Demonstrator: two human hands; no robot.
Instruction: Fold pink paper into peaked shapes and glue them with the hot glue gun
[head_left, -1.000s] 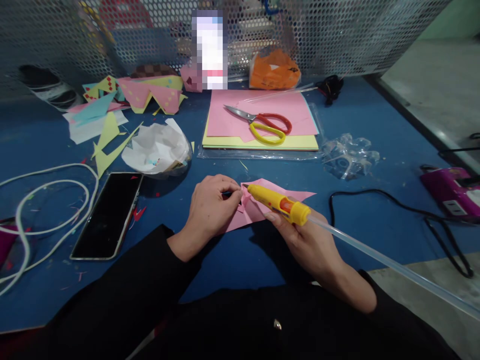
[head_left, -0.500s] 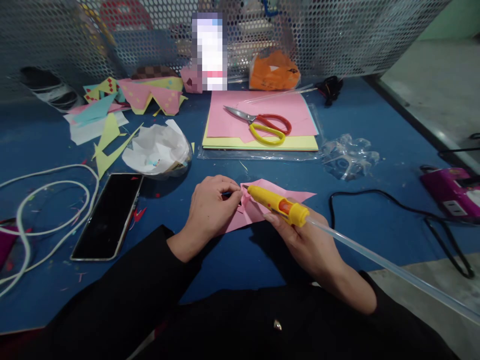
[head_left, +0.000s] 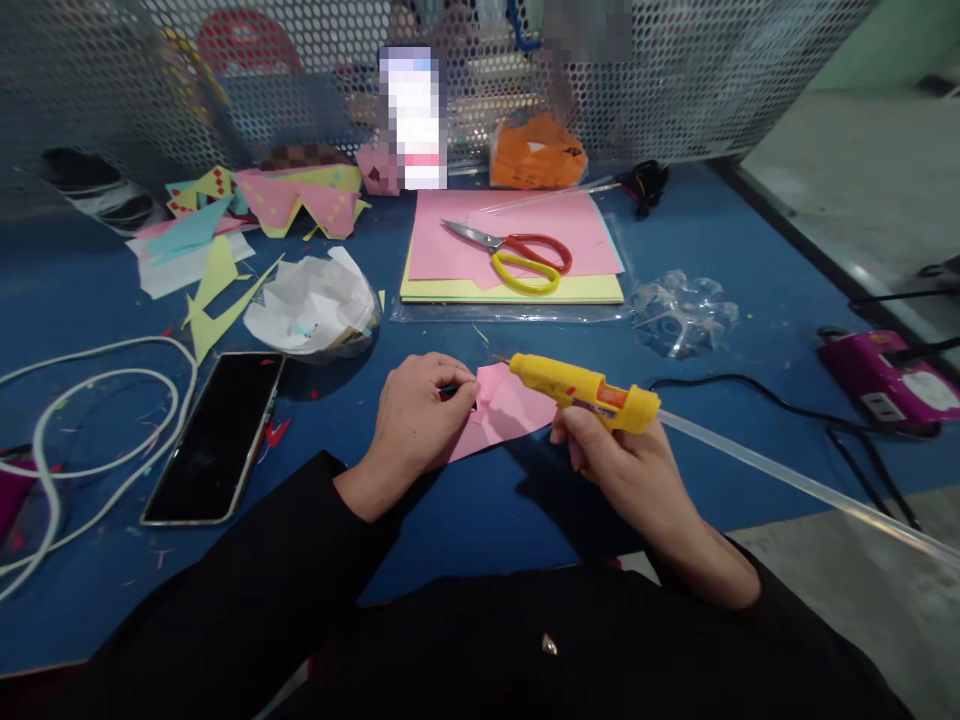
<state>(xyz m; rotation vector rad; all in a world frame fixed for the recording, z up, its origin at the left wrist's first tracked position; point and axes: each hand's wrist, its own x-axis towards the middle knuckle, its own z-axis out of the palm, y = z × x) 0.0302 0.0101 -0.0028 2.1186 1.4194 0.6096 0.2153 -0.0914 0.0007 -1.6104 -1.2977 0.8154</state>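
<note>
My left hand [head_left: 427,410] pinches the left part of a folded pink paper piece [head_left: 517,412] that lies on the blue table. Its fingertips meet at a small raised fold of the paper. In my right hand [head_left: 630,465] is a yellow hot glue gun [head_left: 581,385], gripped by its handle, with the metal nozzle pointing left above the paper. A long clear glue stick [head_left: 795,478] juts out of the gun's back toward the right. The gun hides part of the pink piece's right side.
Scissors [head_left: 529,262] lie on a stack of coloured paper [head_left: 442,290] behind my hands. A phone [head_left: 217,440], a white cable [head_left: 52,470] and a bowl of scraps [head_left: 315,305] are leftward. Crumpled clear plastic [head_left: 682,312] and a purple power strip [head_left: 892,375] stand right.
My right hand has drawn the glue gun back to the right, so its nozzle is off the fold near my left fingertips. My left hand keeps its pinch.
</note>
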